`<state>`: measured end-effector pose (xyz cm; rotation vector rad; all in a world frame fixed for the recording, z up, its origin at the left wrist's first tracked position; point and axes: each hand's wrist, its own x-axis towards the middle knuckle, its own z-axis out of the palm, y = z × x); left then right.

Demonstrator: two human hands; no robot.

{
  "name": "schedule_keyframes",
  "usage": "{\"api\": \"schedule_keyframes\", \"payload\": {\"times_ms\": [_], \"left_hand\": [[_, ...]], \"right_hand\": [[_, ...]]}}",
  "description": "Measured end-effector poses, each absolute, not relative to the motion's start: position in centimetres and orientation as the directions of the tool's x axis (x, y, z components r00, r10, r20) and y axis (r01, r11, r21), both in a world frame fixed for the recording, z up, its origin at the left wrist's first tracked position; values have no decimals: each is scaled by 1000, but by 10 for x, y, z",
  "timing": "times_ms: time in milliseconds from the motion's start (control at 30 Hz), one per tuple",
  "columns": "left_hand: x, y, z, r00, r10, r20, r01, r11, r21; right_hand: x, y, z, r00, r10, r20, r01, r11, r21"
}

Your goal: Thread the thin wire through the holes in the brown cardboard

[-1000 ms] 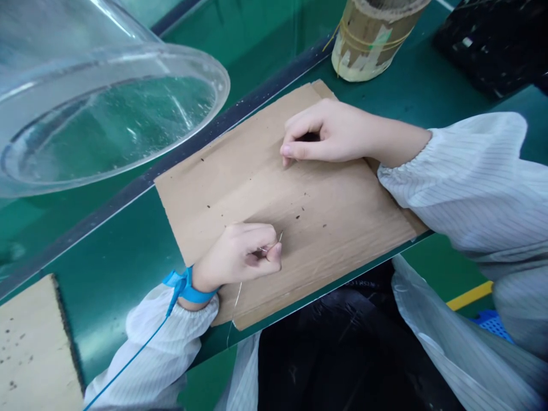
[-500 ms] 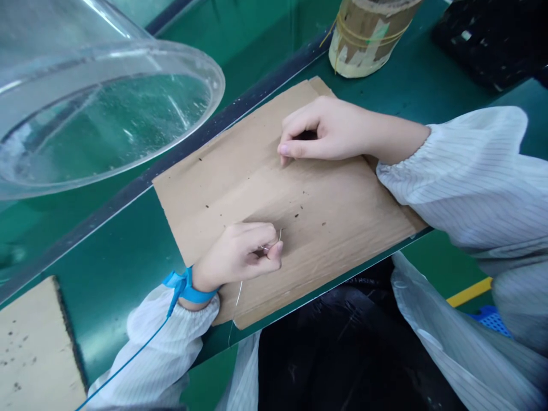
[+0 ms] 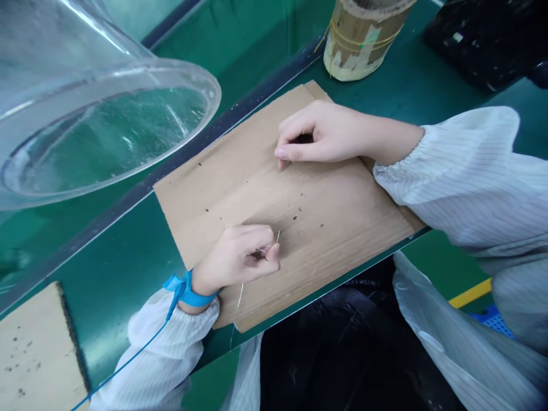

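My left hand (image 3: 246, 254) is closed in a pinch over the lower part of a brown cardboard sheet (image 3: 231, 188). From its fingertips a short bent end of thin, silvery wire (image 3: 278, 236) sticks up. More of the wire trails below the hand, over the cardboard's near edge. A blue strap with a cord circles the left wrist. Farther up, above the same sheet, my right hand (image 3: 319, 134) has thumb and fingertips pressed together. Whatever lies between those fingertips, if anything, is too small to make out.
A clear plastic funnel-like hood (image 3: 188, 74) hangs at the upper left. A taped cardboard tube (image 3: 363, 43) stands at the back, beside a black object (image 3: 479, 40). Another spotted board (image 3: 38, 348) lies at the lower left on the green table (image 3: 107, 285).
The view has shifted slightly. Both hands keep the same closed pose, and the wire stays in my left hand.
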<state>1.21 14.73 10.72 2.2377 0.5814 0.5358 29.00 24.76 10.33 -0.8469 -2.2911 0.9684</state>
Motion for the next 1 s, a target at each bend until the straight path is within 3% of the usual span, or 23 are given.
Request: {"api": "schedule_keyframes", "payload": {"times_ms": [433, 767, 1000], "left_hand": [[14, 148, 108, 833, 530, 157, 242, -605, 759], [13, 149, 105, 886, 441, 145, 174, -605, 777], [13, 148, 105, 849, 506, 155, 209, -589, 780]], "right_hand": [[290, 249, 101, -685, 695, 219, 337, 569, -750], [291, 249, 99, -701, 672, 239, 321, 597, -735], [291, 250, 98, -704, 673, 229, 324, 590, -740]]}}
